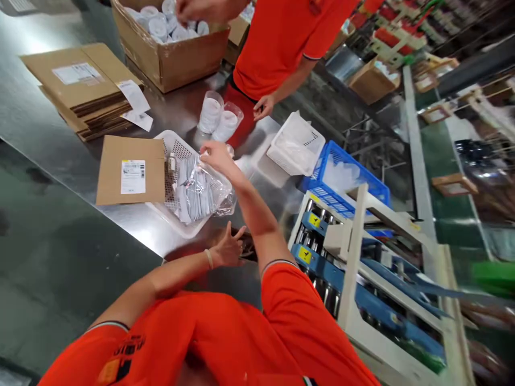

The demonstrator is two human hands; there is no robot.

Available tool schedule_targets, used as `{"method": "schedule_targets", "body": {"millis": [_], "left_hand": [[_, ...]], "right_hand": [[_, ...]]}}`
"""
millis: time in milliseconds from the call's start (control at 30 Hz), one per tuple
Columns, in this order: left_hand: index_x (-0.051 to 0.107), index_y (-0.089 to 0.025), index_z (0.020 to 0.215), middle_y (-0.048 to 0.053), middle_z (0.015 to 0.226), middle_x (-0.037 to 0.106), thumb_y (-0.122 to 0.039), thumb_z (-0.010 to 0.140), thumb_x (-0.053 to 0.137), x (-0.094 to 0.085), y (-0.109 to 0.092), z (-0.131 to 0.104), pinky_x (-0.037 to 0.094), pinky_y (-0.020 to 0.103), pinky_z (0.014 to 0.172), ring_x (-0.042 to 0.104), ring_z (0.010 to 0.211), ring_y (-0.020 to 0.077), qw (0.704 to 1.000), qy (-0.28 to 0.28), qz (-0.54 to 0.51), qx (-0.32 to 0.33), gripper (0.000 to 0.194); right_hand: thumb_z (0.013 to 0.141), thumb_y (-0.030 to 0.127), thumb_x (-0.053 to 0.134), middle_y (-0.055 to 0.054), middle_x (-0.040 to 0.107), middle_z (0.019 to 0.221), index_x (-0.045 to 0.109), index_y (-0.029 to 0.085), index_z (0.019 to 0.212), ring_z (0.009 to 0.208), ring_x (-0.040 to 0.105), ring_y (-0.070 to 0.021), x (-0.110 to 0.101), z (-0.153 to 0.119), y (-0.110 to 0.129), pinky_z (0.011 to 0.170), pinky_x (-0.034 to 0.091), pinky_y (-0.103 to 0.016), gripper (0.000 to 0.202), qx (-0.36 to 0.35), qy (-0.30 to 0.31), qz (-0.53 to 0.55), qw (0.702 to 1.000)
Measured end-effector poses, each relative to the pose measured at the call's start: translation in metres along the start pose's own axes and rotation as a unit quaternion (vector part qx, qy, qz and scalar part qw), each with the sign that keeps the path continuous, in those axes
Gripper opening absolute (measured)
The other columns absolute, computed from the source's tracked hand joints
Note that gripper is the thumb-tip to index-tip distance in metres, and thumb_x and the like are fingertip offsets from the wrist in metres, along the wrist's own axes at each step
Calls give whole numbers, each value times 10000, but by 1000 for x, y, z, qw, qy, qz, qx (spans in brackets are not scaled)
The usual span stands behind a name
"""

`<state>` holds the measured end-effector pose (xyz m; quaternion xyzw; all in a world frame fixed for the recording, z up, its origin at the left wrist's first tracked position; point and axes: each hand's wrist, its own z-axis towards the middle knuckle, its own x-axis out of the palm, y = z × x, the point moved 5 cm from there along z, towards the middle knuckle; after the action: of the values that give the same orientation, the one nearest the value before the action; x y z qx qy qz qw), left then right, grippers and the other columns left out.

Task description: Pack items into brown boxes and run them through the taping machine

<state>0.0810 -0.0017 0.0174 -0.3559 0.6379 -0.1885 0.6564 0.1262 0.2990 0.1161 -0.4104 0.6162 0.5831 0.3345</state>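
Note:
My right hand (pixel 220 159) reaches over the white perforated basket (pixel 187 231), its fingers pinched on the edge of a clear plastic bag (pixel 219 187). Folded white papers (pixel 197 199) stand in a row in the basket, partly under the plastic. A small bottle (pixel 172 162) lies by the basket's left side. Below the basket, near the table edge, my left hand (pixel 228 247) has its fingers spread and holds nothing. A flat cardboard piece (pixel 112 155) with a white label covers the basket's left rim.
Flattened cartons (pixel 72 80) are stacked at the left. A carton (pixel 193 56) of white round pieces stands behind, near a co-worker in orange (pixel 273 48). Two bagged stacks of white lids (pixel 219 119) lie on the metal table. White baskets (pixel 295 145), a blue crate (pixel 341 177) and a roller machine (pixel 330 252) are right.

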Motion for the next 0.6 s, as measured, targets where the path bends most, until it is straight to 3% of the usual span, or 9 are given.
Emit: {"method": "schedule_targets", "body": {"millis": [67, 133, 233, 300, 367, 433, 500, 600], "left_hand": [[886, -312, 1192, 156, 1184, 817, -477, 995, 711, -3, -3, -1, 92, 917, 1275, 252, 1706, 502, 997, -6, 47, 54, 311], [866, -312, 1257, 152, 1189, 811, -474, 1005, 716, -5, -1, -1, 114, 927, 1251, 269, 1693, 515, 997, -15, 57, 58, 335], [862, -350, 1277, 122, 1237, 805, -473, 976, 785, -8, 2, -1, 117, 909, 1263, 318, 1660, 515, 998, -17, 53, 44, 334], [899, -328, 1131, 108, 1238, 803, -466, 964, 809, -8, 3, 1, 122, 896, 1274, 336, 1647, 516, 997, -18, 58, 41, 235], [906, -288, 995, 107, 1238, 800, -471, 961, 817, -8, 4, 1, 135, 896, 1275, 347, 1640, 520, 996, -19, 80, 39, 206], [903, -274, 990, 110, 1255, 797, -496, 979, 794, -6, 5, 1, 152, 906, 1266, 351, 1639, 519, 993, -15, 110, 43, 247], [901, -263, 1038, 124, 1270, 796, -517, 1002, 753, -4, 6, 1, 161, 918, 1253, 343, 1639, 526, 990, -6, 133, 49, 296], [891, -235, 1126, 153, 1310, 791, -532, 1027, 698, -1, 8, -1, 148, 891, 1270, 320, 1647, 536, 989, -10, 139, 55, 368]], "right_hand": [[910, 242, 690, -30, 779, 1059, 796, 170, 1077, 1087, 695, -245, -41, -85, -25, 1039, 505, -349, 211, 9, 7, -20, 1000], [836, 214, 754, -38, 791, 975, 831, 207, 972, 1019, 715, -243, -53, -177, -49, 978, 522, -324, 157, 67, 58, -46, 995], [773, 104, 775, -88, 803, 899, 847, 217, 842, 934, 747, -267, -20, -287, -73, 876, 540, -321, 150, 181, 135, -88, 970], [784, 66, 767, -124, 816, 911, 856, 211, 820, 916, 770, -293, 15, -330, -78, 851, 557, -336, 174, 243, 160, -91, 952], [800, 65, 776, -145, 830, 952, 870, 199, 845, 900, 785, -300, 39, -350, -77, 846, 577, -338, 170, 277, 175, -67, 943], [824, 78, 771, -160, 837, 996, 878, 178, 884, 915, 794, -303, 41, -351, -78, 870, 592, -341, 158, 283, 173, -61, 941], [891, 101, 709, -170, 842, 1059, 885, 164, 955, 1006, 799, -314, 19, -330, -81, 947, 597, -359, 198, 264, 113, -79, 955], [992, 122, 574, -145, 842, 1141, 875, 157, 1112, 1124, 789, -287, -21, -261, -85, 1053, 589, -373, 326, 205, -49, -24, 977]]}}
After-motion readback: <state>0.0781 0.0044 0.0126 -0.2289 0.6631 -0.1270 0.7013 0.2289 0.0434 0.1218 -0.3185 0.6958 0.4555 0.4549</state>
